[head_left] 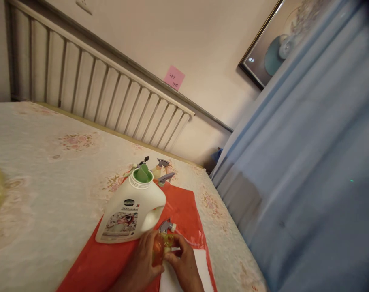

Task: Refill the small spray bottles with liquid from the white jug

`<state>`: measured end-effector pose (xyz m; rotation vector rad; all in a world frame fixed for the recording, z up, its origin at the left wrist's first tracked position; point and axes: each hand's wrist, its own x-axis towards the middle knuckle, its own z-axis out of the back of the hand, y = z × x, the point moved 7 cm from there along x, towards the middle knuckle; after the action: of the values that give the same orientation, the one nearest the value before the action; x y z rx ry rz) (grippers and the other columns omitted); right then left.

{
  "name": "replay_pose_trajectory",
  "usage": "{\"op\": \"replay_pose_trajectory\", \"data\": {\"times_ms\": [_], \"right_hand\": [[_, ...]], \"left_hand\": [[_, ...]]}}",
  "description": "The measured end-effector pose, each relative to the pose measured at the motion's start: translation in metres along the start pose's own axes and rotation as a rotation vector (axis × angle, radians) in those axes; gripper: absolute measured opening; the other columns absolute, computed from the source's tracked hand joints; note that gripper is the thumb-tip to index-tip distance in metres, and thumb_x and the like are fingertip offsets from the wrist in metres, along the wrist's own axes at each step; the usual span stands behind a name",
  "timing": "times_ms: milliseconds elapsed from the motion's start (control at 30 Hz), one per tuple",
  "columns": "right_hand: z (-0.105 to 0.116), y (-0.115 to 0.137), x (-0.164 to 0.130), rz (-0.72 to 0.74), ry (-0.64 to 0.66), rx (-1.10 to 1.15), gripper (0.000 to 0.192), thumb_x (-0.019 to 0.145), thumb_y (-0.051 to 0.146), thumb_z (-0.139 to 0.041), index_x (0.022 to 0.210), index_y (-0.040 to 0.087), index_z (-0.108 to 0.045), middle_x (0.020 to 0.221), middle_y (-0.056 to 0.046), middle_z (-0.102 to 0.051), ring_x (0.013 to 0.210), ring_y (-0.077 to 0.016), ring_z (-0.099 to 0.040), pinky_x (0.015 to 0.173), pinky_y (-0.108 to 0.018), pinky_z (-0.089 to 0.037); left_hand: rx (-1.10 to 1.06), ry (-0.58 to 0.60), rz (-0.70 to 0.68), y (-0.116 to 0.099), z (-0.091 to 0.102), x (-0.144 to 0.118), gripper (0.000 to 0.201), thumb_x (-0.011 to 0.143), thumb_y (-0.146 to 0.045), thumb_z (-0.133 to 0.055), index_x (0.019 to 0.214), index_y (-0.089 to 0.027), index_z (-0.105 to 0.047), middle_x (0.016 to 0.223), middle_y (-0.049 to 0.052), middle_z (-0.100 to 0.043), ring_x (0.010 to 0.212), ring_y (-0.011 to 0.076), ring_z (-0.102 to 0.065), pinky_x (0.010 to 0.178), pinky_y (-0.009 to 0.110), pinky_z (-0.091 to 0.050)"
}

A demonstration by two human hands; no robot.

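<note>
Head view: we log a smooth white plastic jug [135,202], round-necked, loop-handled, on slick red sheeting [180,205]. Near its base, our left hand [143,254] curls around a glossy amber bottle [157,249]; our right hand [184,259], fingers bent, pinches a yellowish rounded piece [168,240] beside it.

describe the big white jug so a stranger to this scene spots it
In front of the radiator, a red sheet lies on the flowered cloth. The white jug stands on it, just beyond the left hand. It dwarfs the trigger sprayers behind it, and has a picture label, a side handle and a green spout on top.
</note>
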<state>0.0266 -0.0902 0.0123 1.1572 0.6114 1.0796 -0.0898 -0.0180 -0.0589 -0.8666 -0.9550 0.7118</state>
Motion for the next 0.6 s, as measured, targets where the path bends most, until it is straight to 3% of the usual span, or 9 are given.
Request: {"op": "replay_pose_trajectory", "data": {"times_ms": [333, 600], "right_hand": [[0.000, 0.009, -0.001, -0.019, 0.001, -0.014, 0.037, 0.066, 0.019, -0.072, 0.102, 0.024, -0.071, 0.105, -0.006, -0.075, 0.096, -0.0279, -0.068, 0.080, -0.036, -0.051], [0.000, 0.014, -0.002, -0.013, 0.025, 0.002, 0.037, 0.066, 0.027, -0.077, 0.103, 0.023, -0.071, 0.105, -0.006, -0.075, 0.096, -0.0301, -0.068, 0.082, -0.039, -0.050]], "left_hand": [[0.012, 0.017, -0.030, -0.001, -0.002, 0.001, 0.078, 0.057, -0.007, -0.061, 0.131, -0.018, -0.043, 0.132, 0.013, -0.056, 0.126, 0.0317, -0.052, 0.109, 0.051, -0.043], [-0.007, 0.030, 0.009, -0.002, 0.000, 0.002, 0.079, 0.053, -0.007, -0.061, 0.130, -0.018, -0.045, 0.132, 0.013, -0.057, 0.127, 0.0324, -0.052, 0.110, 0.050, -0.042]]}}
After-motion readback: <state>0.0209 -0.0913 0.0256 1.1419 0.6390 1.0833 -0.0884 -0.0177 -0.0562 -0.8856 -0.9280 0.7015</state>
